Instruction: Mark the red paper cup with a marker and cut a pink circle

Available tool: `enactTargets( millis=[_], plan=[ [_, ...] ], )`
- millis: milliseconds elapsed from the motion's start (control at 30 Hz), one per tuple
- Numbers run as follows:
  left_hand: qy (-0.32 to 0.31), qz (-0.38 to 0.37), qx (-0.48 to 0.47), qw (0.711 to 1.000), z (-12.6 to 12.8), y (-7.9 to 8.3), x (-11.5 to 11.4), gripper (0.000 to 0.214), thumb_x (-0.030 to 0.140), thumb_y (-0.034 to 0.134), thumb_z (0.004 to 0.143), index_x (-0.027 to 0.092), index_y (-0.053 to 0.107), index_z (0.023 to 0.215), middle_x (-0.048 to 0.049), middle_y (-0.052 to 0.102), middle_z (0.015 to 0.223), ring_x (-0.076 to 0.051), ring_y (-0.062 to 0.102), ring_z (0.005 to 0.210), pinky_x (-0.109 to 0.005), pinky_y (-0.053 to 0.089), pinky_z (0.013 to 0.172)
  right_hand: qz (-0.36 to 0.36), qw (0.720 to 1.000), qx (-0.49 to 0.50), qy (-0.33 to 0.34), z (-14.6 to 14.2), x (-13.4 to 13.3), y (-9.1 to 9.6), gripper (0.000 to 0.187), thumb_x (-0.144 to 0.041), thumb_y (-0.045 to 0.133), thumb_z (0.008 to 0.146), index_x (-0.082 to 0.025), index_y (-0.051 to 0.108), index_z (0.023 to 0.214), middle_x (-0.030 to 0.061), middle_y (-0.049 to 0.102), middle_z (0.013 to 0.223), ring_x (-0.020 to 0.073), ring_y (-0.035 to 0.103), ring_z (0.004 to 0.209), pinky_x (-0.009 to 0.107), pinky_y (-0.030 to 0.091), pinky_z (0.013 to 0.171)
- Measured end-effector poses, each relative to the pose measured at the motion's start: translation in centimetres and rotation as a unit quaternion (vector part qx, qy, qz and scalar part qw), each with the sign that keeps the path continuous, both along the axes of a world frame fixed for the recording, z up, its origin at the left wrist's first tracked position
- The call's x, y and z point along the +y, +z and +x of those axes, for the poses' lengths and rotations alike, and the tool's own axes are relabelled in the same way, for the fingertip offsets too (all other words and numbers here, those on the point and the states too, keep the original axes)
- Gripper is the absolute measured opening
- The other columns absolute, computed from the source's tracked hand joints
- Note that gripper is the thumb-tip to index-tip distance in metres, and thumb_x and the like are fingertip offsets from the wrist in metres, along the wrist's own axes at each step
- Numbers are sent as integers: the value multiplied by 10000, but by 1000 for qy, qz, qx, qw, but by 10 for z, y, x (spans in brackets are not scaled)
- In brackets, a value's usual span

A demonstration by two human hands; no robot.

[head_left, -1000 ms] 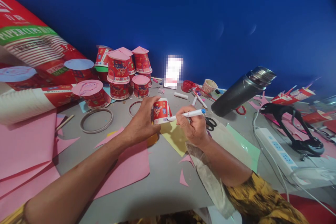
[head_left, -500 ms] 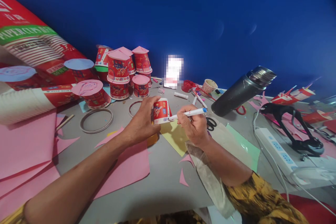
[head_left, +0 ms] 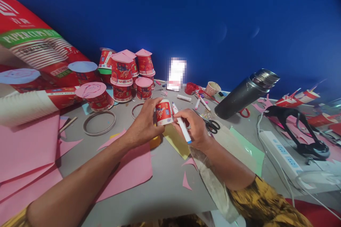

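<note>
My left hand (head_left: 144, 123) is wrapped round an upside-down red paper cup (head_left: 163, 112) that stands on a yellow sheet (head_left: 178, 142) on the grey table (head_left: 160, 188). My right hand (head_left: 193, 127) is closed on a white marker with a blue cap (head_left: 182, 125). The marker now points away from me, its tip beside the cup's right side. Pink paper (head_left: 130, 170) lies under my left forearm.
Stacked red cups with pink paper tops (head_left: 125, 74) stand at the back, with rings (head_left: 99, 122) in front of them. Black scissors (head_left: 211, 125), a dark thermos (head_left: 246, 92), a power strip (head_left: 282, 154) and a black stand (head_left: 301, 127) lie to the right. Pink sheets (head_left: 26, 149) cover the left.
My right hand has swung the marker from lying sideways with its cap to the right to pointing away from me, and moved closer to the cup. My left hand keeps its hold.
</note>
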State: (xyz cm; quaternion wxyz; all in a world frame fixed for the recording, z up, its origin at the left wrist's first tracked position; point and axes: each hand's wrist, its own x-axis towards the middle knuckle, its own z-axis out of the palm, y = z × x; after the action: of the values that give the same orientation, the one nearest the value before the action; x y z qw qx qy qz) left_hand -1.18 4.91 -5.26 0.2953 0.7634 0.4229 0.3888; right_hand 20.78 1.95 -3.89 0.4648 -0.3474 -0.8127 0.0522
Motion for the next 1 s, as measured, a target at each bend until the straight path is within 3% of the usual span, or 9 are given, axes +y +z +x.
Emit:
enactTargets(
  millis=[200, 333, 533, 700, 800, 900, 1000],
  plan=[
    [13, -6, 13, 1000, 1, 2, -1, 780, 266, 720, 770, 211, 472, 1508, -171, 536, 1519, -372, 548, 1418, -591, 541, 1137, 31, 998, -40, 28, 4, 5, -7, 192, -148, 652, 991, -251, 657, 1153, 40, 757, 931, 190, 713, 810, 294, 559, 716],
    [14, -36, -2, 999, 2, 8, -3, 842, 335, 752, 766, 228, 453, 1546, -178, 508, 1584, -387, 521, 1468, -604, 513, 1173, 25, 1000, -11, -4, 3, 4, -5, 183, -144, 655, 952, -256, 647, 1096, 19, 739, 890, 168, 693, 726, 281, 547, 672],
    [2, -185, -89, 979, 2, 20, -4, 966, 494, 847, 680, 206, 494, 1533, -194, 526, 1611, -413, 537, 1488, -596, 512, 1184, -16, 993, 93, -72, 1, 4, -1, 202, -180, 704, 883, -262, 624, 1050, -13, 716, 834, 156, 670, 655, 272, 567, 640],
    [-53, -282, -156, 945, 0, 26, -2, 809, 503, 900, 656, 235, 635, 1373, -133, 698, 1447, -403, 637, 1382, -594, 508, 1186, -10, 991, 110, -71, 1, 5, -5, 211, -183, 715, 877, -260, 618, 1048, -5, 714, 852, 157, 656, 654, 284, 576, 657],
    [-43, -229, -117, 965, 1, 23, -1, 731, 428, 861, 696, 240, 627, 1363, -126, 699, 1404, -379, 658, 1321, -574, 562, 1106, 6, 993, 91, -76, 1, 4, -5, 178, -220, 708, 911, -258, 632, 1068, 7, 731, 872, 168, 668, 673, 293, 581, 655],
    [23, -79, -44, 996, 1, 14, 0, 743, 327, 804, 722, 239, 561, 1419, -141, 614, 1446, -368, 610, 1336, -570, 567, 1078, 25, 994, 74, -76, 2, 2, 1, 114, -246, 658, 991, -257, 674, 1103, 42, 775, 926, 206, 728, 772, 330, 606, 711],
    [38, 42, 15, 998, 1, 5, 1, 745, 219, 752, 748, 249, 508, 1452, -141, 564, 1453, -362, 554, 1377, -591, 520, 1135, 51, 996, 70, -37, 4, 1, 7, 147, -250, 589, 1061, -251, 722, 1123, 77, 806, 959, 235, 748, 833, 378, 608, 764]
  ],
)
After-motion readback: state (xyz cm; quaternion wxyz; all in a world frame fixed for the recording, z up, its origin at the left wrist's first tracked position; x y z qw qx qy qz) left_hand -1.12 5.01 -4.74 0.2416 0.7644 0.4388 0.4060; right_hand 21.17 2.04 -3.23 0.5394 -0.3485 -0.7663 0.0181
